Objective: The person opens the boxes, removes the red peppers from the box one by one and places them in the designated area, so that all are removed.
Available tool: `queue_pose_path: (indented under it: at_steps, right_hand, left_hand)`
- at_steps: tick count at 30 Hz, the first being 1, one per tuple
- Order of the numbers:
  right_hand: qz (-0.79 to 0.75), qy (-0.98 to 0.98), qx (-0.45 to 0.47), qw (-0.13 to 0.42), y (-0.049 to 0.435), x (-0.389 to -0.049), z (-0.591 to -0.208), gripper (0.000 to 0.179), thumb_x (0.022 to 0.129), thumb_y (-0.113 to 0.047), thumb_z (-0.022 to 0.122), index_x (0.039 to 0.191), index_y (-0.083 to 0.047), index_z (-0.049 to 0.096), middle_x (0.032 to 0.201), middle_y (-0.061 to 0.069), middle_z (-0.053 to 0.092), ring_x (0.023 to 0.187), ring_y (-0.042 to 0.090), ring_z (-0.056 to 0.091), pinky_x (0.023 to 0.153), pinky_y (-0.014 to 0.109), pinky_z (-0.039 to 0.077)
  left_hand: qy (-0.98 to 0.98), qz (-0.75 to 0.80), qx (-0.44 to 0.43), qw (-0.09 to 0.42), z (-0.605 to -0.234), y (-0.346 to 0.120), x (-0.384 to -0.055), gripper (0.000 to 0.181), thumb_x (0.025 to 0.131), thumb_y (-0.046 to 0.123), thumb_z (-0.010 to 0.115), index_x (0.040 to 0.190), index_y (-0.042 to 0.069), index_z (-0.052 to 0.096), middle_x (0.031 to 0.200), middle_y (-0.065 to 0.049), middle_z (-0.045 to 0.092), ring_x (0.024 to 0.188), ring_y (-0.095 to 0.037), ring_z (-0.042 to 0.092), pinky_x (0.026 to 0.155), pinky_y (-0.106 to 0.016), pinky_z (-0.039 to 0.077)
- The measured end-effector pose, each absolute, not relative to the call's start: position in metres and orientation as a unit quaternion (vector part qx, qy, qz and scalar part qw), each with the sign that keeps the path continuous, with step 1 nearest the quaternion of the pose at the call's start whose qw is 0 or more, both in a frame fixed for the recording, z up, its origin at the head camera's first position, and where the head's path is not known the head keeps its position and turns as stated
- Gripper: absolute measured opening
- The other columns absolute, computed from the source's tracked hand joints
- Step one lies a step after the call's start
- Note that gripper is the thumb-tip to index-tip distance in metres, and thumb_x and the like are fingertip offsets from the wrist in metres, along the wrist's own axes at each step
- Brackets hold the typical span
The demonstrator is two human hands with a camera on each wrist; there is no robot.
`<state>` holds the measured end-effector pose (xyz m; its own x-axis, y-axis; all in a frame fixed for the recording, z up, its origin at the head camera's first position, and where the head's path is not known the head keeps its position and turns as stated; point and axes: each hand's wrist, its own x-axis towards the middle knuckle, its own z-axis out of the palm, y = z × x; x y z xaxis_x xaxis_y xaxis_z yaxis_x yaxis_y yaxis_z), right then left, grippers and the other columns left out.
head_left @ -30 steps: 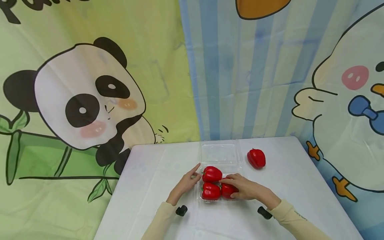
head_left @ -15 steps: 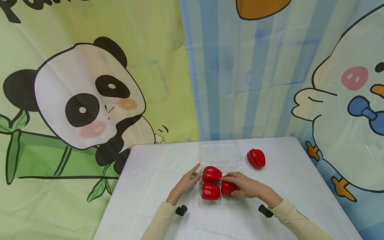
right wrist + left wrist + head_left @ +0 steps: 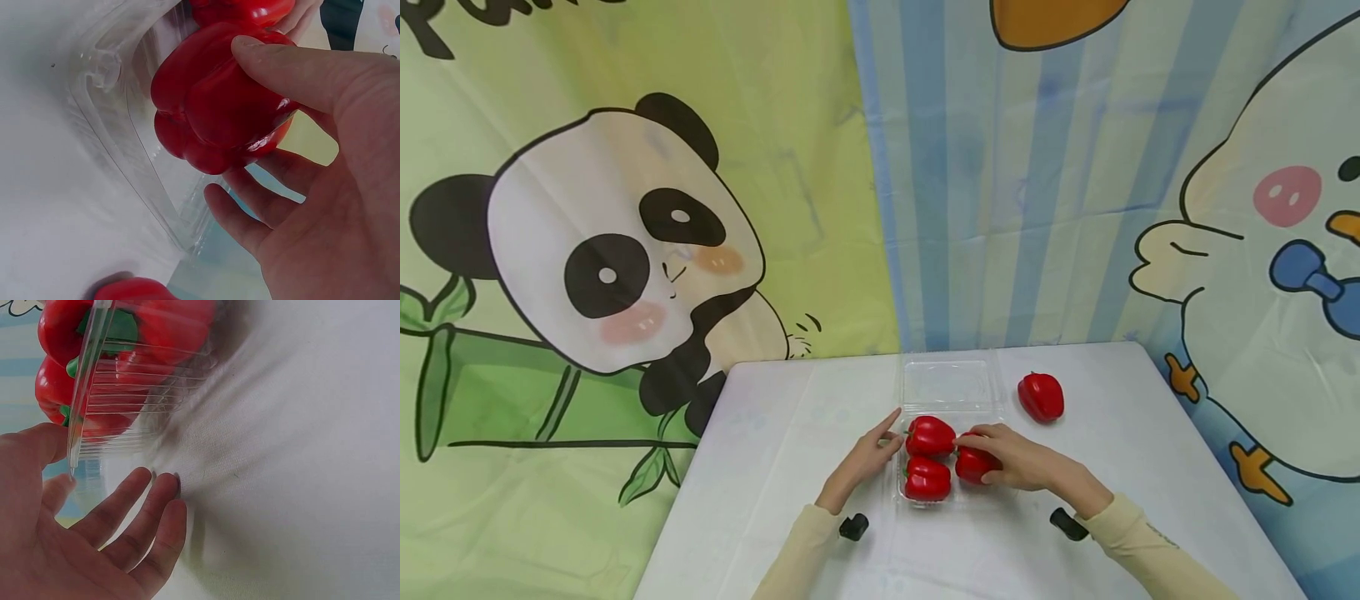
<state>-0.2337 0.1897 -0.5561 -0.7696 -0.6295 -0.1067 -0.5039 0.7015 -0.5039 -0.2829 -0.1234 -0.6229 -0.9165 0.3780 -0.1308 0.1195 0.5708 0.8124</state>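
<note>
My right hand (image 3: pixel 1026 461) grips a red bell pepper (image 3: pixel 975 465) between thumb and fingers. In the right wrist view this pepper (image 3: pixel 219 100) is tilted, over the right part of a clear plastic clamshell box (image 3: pixel 951 382). Two other red bell peppers sit in the box's left half, a back one (image 3: pixel 931 435) and a front one (image 3: pixel 927 479). My left hand (image 3: pixel 867 457) rests at the box's left side, fingers mostly extended. In the left wrist view its thumb and index finger touch the box rim (image 3: pixel 75 434).
Another red bell pepper (image 3: pixel 1041 397) lies on the white table (image 3: pixel 1112 467), right of the opened lid. Behind the table hang printed cloths, one with a panda (image 3: pixel 625 275). Black wrist cameras (image 3: pixel 853 527) show below both hands.
My right hand has shifted slightly back and to the right, taking the gripped bell pepper along. The left hand, the box and the other bell peppers have stayed in place.
</note>
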Motion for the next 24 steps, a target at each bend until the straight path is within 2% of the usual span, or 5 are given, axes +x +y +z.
queue_pose_path:
  at_steps: [16,24]
  right_hand:
    - [-0.244,0.915,-0.295,0.128,0.199,-0.232,-0.544,0.070,0.085,-0.016,0.080,0.147,-0.019,0.049,0.146,0.014,0.048,0.132,0.035,0.045,0.092,0.048,0.057]
    - [-0.244,0.914,-0.306,0.109,0.206,-0.235,-0.542,0.068,0.085,-0.016,0.080,0.146,-0.018,0.050,0.143,0.014,0.051,0.128,0.035,0.048,0.090,0.047,0.058]
  left_hand:
    - [0.872,0.445,0.135,0.150,-0.621,-0.123,-0.280,0.060,0.104,0.033,0.052,0.159,0.024,0.030,0.130,-0.018,0.064,0.093,-0.023,0.069,0.089,-0.046,0.057]
    - [0.875,0.440,0.135,0.150,-0.622,-0.123,-0.281,0.061,0.104,0.034,0.052,0.160,0.025,0.030,0.131,-0.018,0.064,0.094,-0.024,0.069,0.091,-0.047,0.057]
